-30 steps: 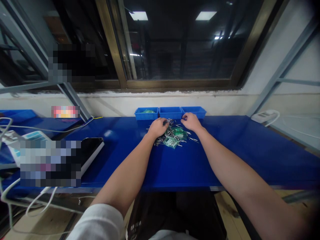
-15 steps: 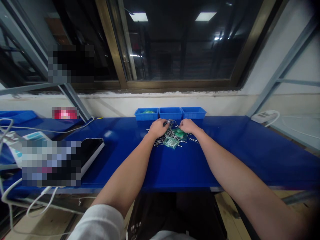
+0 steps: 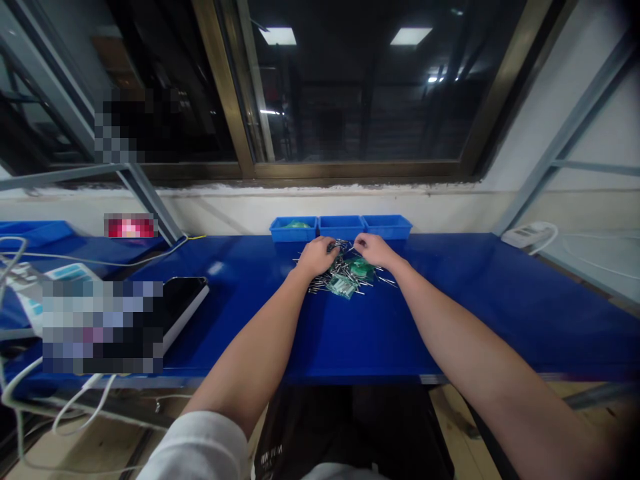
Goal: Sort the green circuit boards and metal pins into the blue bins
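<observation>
A heap of thin, shiny metal rods (image 3: 320, 285) lies on the blue table, too small to name more exactly. Among them are a small clear packet (image 3: 343, 287) with pale pieces inside and a green packet (image 3: 361, 268). My left hand (image 3: 319, 257) rests at the heap's left side, fingers curled in at the rods; what they hold is hidden. Over the far right side of the heap, my right hand (image 3: 376, 251) has its fingertips pinched together on one thin metal rod (image 3: 352, 249).
Three blue bins stand in a row behind the heap: a left bin (image 3: 294, 233) with green material in it, a middle bin (image 3: 341, 232) and a right bin (image 3: 386, 231). A black-topped device (image 3: 185, 297) and white cables (image 3: 100, 407) are at left. A white power strip (image 3: 529, 235) sits at right.
My right hand has shifted slightly left and up, and a thin rod now shows at its fingertips. My left hand stays in nearly the same place.
</observation>
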`<state>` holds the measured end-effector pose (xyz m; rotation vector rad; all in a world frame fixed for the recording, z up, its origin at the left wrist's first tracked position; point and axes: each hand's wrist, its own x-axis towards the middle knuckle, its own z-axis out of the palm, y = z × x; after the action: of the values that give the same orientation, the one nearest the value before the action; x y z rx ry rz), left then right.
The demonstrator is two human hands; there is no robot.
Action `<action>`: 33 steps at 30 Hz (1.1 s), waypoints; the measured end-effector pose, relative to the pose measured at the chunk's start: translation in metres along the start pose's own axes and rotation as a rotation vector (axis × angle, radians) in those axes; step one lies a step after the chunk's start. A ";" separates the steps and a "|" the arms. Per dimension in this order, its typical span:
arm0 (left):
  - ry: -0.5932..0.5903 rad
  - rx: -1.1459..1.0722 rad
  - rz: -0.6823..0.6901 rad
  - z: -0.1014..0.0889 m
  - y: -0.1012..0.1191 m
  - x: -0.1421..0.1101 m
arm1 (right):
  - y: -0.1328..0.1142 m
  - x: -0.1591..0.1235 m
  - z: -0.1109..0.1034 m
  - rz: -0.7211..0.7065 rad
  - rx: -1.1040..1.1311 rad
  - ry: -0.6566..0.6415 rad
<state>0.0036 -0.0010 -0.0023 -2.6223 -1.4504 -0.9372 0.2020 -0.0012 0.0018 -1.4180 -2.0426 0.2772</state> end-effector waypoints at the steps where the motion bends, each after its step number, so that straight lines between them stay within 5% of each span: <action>1: 0.007 -0.014 0.016 0.000 0.001 0.000 | -0.001 0.001 0.000 -0.014 0.037 0.017; 8: 0.010 -0.066 0.156 -0.001 0.003 0.002 | -0.001 0.008 0.004 0.021 0.375 0.037; 17: -0.040 0.004 0.085 -0.007 0.007 0.001 | -0.009 0.001 -0.001 0.075 0.643 -0.030; 26: -0.039 -0.068 0.161 -0.002 0.003 0.001 | -0.003 -0.003 -0.003 0.079 0.862 -0.111; 29: -0.037 -0.076 0.148 -0.002 0.004 0.001 | -0.004 -0.003 -0.004 0.084 0.818 -0.097; 33: 0.029 -0.071 0.069 -0.003 0.005 0.000 | -0.002 -0.001 -0.007 0.087 0.470 0.145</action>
<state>0.0062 -0.0046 0.0018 -2.6767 -1.3363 -1.0334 0.2051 -0.0038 0.0078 -1.1930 -1.6603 0.6265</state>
